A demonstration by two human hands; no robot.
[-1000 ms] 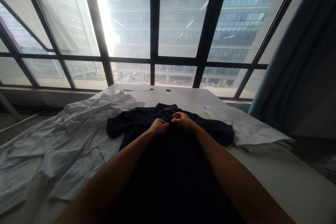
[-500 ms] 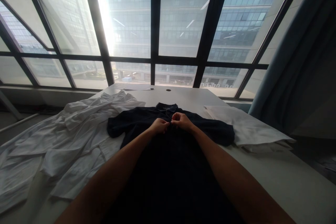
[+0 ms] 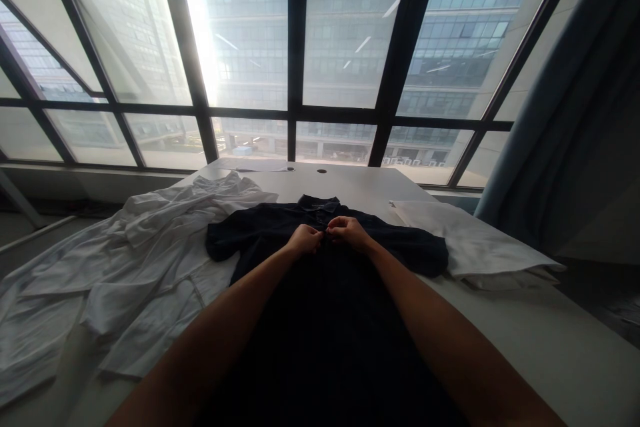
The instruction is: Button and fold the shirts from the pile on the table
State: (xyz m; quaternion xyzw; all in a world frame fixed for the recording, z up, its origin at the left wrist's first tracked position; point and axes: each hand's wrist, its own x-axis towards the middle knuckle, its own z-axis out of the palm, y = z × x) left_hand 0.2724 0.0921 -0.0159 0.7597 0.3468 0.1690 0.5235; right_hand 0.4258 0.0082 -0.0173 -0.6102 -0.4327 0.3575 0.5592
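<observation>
A dark navy short-sleeved polo shirt (image 3: 400, 240) lies spread on the white table, its collar towards the window and a sleeve out to each side. My left hand (image 3: 306, 239) pinches the shirt's front placket a little below the collar. Right beside it, my right hand (image 3: 349, 232) has thumb and forefinger closed on the same placket. The fingertips of both hands nearly meet at the middle of the shirt. Whatever small part lies between the fingers, such as a button, is too small and dark to make out. The lower shirt blends into deep shadow between my forearms.
Rumpled white garments (image 3: 145, 253) cover the left of the table (image 3: 350, 180). A folded white cloth (image 3: 480, 240) lies at the right, near the shirt's sleeve. Beyond stand large framed windows (image 3: 340, 33); a blue-grey curtain (image 3: 540, 113) hangs at the right.
Both hands stay at the placket with their pinch almost the same; the fingers have shifted very slightly. The shirt and the white clothes lie as before.
</observation>
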